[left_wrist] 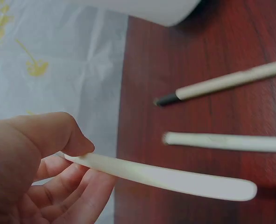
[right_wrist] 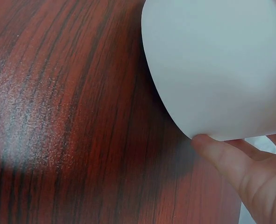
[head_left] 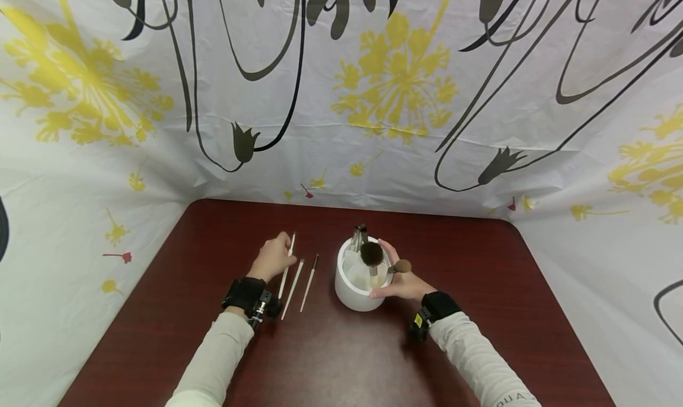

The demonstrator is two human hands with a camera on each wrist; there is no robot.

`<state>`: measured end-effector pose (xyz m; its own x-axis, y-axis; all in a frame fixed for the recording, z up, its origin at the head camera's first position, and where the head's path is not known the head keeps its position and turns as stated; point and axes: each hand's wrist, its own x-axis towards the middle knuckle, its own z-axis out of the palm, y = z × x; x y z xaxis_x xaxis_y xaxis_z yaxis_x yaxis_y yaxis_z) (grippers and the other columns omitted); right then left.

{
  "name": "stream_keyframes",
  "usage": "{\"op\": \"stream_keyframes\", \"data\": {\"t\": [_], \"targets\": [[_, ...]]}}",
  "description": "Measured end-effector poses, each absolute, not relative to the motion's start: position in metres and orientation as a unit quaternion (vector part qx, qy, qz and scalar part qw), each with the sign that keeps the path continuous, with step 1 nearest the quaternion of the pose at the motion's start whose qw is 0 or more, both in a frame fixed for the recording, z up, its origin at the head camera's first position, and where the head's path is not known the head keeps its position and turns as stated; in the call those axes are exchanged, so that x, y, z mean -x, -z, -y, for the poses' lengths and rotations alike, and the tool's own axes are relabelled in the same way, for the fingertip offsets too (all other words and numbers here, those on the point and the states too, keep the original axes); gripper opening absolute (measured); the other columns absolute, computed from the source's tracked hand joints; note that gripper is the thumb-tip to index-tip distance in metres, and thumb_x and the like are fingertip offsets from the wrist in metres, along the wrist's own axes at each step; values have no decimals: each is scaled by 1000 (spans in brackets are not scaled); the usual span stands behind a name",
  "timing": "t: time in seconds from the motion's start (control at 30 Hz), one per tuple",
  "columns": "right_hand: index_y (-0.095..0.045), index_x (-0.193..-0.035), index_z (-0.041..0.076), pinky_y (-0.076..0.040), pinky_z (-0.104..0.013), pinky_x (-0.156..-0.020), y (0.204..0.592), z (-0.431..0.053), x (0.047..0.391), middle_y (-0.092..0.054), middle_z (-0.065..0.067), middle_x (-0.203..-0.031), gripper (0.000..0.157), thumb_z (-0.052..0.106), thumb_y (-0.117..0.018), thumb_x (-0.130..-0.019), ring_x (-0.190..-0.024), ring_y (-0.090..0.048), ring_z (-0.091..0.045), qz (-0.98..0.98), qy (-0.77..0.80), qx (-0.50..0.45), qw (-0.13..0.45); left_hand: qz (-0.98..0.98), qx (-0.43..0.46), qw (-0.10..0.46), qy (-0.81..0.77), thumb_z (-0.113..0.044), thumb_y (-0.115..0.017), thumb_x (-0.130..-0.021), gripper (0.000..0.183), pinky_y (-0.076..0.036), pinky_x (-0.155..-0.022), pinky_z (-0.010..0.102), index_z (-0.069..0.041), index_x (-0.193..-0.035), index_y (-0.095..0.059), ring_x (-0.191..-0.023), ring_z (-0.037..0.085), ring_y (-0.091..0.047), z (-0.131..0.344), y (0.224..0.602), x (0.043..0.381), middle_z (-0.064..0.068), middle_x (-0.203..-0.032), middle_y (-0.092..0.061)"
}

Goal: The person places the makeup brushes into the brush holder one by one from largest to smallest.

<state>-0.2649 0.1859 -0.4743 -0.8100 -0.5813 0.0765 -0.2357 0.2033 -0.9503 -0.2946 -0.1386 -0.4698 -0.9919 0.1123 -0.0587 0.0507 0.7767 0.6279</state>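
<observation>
1. The left hand (head_left: 273, 258) pinches a slim cream-white wooden-looking brush (left_wrist: 189, 182) between its thumb and fingertips; the rounded handle end points out of the grip, back toward the person. The other end is hard to make out behind the fingers, so its bristles cannot be judged.

2. Just right of the left fingers, a thin white-handled brush (left_wrist: 226, 142) lies on the table, apart from the held one.

3. Farther right of those fingers lies a thin pale-handled brush with a dark upper part (left_wrist: 236, 83), roughly side by side with its neighbour.

4. The right hand (head_left: 407, 285) has its thumb and fingers spread apart, curved round a round white smooth-walled pot (head_left: 354, 299): thumb on the near side, fingers on the far side.

5. Left of the right fingers, a full dark round-headed makeup brush (head_left: 372, 254) stands in the pot, head up. A tan-headed brush (head_left: 401, 266) leans out over the rim, above the right hand. Silvery-topped brushes (head_left: 359, 235) stand at the pot's far side.

6. Under both hands spreads a dark red wood-grain table (head_left: 373, 359); beyond the fingers hangs a white cloth with yellow and grey plant prints (head_left: 320, 110).
</observation>
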Motion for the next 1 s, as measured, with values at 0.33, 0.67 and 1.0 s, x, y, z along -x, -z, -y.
{"op": "stream_keyframes", "data": {"t": [0.33,0.67,1.0], "targets": [[1,-143,5,-13,-52,-102,476,-185,265,-7,-18,-147,112,-6,-76,-63,-133,-9,-31,-758,576,271,144,-935,-65,-4,-349,-9,-65,-74,28,-36,-50,26,-4,-94,-46,-55,15,-47,122,451,292,4,-73,-51],[1,-143,7,-15,-52,-101,475,-185,264,-8,-17,-147,112,-4,-77,-64,-133,-10,-31,-764,568,273,143,-929,-84,-22,-359,-9,-64,-75,27,-39,-52,27,-7,-95,-46,-59,16,-49,107,432,286,5,-77,-53],[1,-143,8,-15,-51,-101,478,-186,265,-7,-16,-148,112,-4,-77,-64,-132,-12,-31,-766,567,268,143,-911,-110,-72,-391,-9,-62,-74,26,-39,-51,26,-8,-93,-45,-59,15,-48,88,411,280,3,-76,-52]]}}
